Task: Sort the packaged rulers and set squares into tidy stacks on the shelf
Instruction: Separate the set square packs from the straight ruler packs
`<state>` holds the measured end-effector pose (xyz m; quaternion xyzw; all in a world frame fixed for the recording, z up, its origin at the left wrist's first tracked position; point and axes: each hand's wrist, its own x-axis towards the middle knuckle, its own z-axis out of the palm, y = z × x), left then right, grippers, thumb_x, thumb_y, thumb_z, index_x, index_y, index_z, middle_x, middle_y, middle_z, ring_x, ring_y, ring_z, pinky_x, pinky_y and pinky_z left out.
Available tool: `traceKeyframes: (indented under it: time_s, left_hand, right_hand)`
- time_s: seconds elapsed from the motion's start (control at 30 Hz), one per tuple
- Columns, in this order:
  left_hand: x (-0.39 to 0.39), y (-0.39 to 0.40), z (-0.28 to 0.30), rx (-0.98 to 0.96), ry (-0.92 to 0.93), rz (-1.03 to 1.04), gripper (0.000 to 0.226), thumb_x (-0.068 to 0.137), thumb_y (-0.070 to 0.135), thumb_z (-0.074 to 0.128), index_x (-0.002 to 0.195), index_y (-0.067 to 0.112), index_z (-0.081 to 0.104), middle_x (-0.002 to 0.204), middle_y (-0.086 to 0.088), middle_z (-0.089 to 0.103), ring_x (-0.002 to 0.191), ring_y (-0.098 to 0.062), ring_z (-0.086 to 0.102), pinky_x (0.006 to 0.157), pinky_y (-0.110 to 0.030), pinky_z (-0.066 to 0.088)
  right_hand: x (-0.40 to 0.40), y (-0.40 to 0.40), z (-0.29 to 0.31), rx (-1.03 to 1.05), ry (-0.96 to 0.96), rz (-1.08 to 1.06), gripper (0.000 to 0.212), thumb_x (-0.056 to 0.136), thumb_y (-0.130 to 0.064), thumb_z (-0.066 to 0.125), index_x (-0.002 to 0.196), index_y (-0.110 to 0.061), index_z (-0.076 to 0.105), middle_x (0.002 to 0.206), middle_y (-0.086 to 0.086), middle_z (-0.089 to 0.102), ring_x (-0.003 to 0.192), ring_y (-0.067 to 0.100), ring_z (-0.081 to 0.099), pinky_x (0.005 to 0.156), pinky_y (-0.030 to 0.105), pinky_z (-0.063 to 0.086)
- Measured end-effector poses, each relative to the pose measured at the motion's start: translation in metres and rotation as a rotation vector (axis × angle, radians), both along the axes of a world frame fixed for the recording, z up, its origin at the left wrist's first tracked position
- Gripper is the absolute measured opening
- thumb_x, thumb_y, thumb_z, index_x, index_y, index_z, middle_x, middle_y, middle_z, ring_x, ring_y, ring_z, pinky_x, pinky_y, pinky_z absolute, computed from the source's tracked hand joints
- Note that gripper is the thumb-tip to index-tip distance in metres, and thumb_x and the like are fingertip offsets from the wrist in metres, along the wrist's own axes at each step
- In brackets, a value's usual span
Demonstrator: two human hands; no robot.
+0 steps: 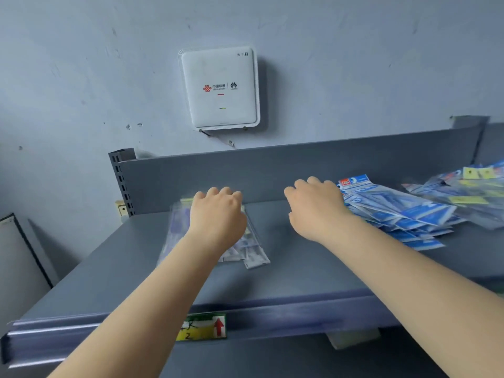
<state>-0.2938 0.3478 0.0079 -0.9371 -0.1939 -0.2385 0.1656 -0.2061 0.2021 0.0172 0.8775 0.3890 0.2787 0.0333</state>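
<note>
A small stack of clear packaged rulers (252, 255) lies on the grey shelf (286, 274) at the left. My left hand (218, 211) rests palm down on top of that stack, fingers curled over its far end. A fanned pile of blue packaged set squares (403, 211) spreads across the shelf's right half. My right hand (316, 205) hovers palm down at the left edge of that blue pile, fingers loosely bent, with nothing visibly in its grasp. Further right lies a second loose heap of clear packages with yellow labels (469, 189).
The shelf has a grey back panel (272, 170) and a slotted upright (122, 181) at its left end. A white router (219, 87) hangs on the wall above. A yellow and green price label (203, 327) sits on the shelf's front rail.
</note>
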Motion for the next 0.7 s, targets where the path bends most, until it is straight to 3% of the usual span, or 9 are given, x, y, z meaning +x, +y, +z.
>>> traceKeyframes:
  time_s: [0.37, 0.53, 0.7]
  left_hand:
    - [0.094, -0.169, 0.0, -0.008, -0.003, -0.191, 0.021, 0.09, 0.025, 0.044, 0.108, 0.019, 0.053, 0.109, 0.002, 0.056, 0.102, -0.023, 0.051, 0.074, -0.028, 0.025]
    - [0.136, -0.259, -0.004, -0.014, 0.014, -0.246, 0.026, 0.092, 0.026, 0.043, 0.115, 0.017, 0.053, 0.115, 0.0, 0.055, 0.111, -0.024, 0.048, 0.087, -0.032, 0.033]
    - [0.175, -0.328, -0.009, -0.044, 0.042, -0.286, 0.027, 0.092, 0.031, 0.044, 0.114, 0.018, 0.053, 0.118, 0.0, 0.055, 0.113, -0.024, 0.048, 0.088, -0.033, 0.034]
  right_hand:
    - [0.06, -0.172, -0.005, -0.039, 0.009, -0.01, 0.024, 0.093, -0.028, 0.043, 0.113, -0.016, 0.051, 0.115, 0.003, 0.053, 0.11, 0.025, 0.045, 0.079, 0.034, 0.032]
    - [0.092, -0.263, -0.012, -0.043, 0.029, -0.042, 0.027, 0.095, -0.031, 0.042, 0.115, -0.015, 0.05, 0.116, 0.004, 0.052, 0.112, 0.025, 0.046, 0.083, 0.035, 0.035]
    - [0.124, -0.339, -0.015, 0.012, 0.079, -0.077, 0.031, 0.095, -0.033, 0.042, 0.12, -0.017, 0.05, 0.12, 0.002, 0.053, 0.116, 0.024, 0.045, 0.09, 0.036, 0.037]
